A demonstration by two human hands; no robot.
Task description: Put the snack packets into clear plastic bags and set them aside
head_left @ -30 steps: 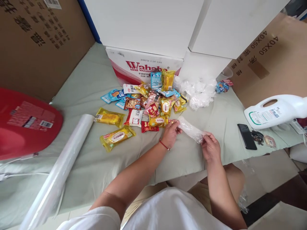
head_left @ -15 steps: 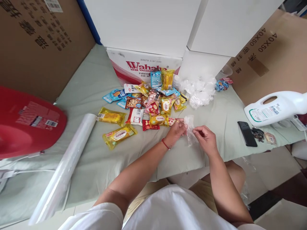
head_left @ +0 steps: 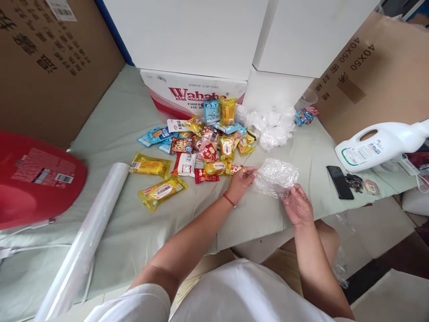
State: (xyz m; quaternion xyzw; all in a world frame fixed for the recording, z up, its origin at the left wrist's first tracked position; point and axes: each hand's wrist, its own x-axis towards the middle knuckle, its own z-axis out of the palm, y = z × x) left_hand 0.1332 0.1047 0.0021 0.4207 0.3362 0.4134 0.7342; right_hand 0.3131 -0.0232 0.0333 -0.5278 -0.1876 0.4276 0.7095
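Between my two hands a crinkled clear plastic bag [head_left: 275, 176] is spread wide just above the cloth. My left hand [head_left: 244, 180] pinches its left edge between thumb and fingers; a red cord circles that wrist. The right edge is gripped by my right hand [head_left: 298, 203], palm turned partly up. Close beyond my left hand lies a heap of wrapped snacks, with a yellow snack pack [head_left: 216, 167] and a red snack packet [head_left: 207, 175] nearest. Two more yellow packs, one of them a long yellow pack [head_left: 163, 192], lie apart on the left.
Bunched clear plastic [head_left: 273, 123] sits behind the bag. A Wahaha carton [head_left: 197, 96] stands behind the snacks. To the left are a plastic film roll [head_left: 90, 232] and a red container [head_left: 40, 179]; to the right, a white jug [head_left: 375, 145] and a black phone [head_left: 339, 182].
The clear plastic has gone from a narrow, gathered strip to a wide spread. My right hand has moved right, away from my left, and turned palm up. The view has shifted slightly.
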